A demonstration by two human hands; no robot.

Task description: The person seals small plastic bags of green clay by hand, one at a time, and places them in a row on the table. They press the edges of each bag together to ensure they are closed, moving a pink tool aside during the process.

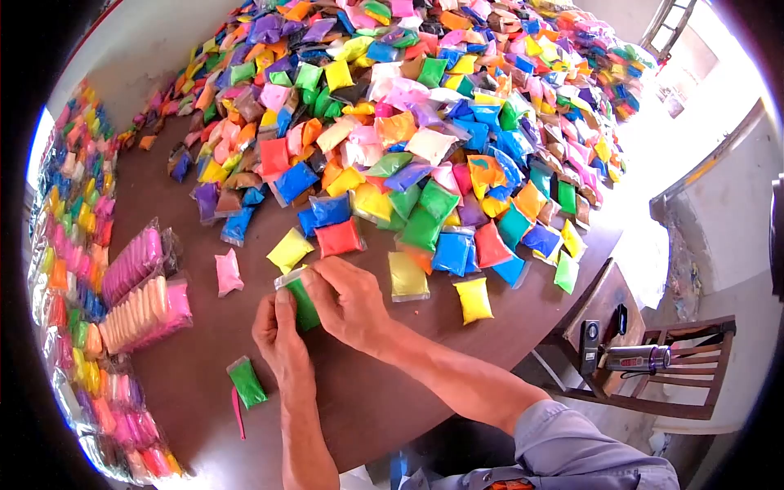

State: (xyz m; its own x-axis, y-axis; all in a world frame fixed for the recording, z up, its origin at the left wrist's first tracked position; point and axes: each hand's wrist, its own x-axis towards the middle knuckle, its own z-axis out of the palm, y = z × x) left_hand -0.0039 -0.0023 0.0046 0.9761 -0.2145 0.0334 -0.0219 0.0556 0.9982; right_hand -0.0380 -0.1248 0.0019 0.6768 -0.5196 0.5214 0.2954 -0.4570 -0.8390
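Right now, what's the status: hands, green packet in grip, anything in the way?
Left hand and right hand both holding the green packet. Yellow packet lies just beyond; doesn't appear to block either hand.

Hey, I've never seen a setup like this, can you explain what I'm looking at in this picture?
Of course. There is no machine here, just a person's two bare hands. The one picture comes from a camera worn on the head, looking forward and down, so you see roughly what the wearer faces.

The left hand and right hand together hold a green packet by its top end.

On the brown table lies a big heap of colourful packets. Nearer the person are a second green packet, a thin pink stick and a pink packet. More packets sit in rows along the left. Off to the right, a bottle lies near a chair.
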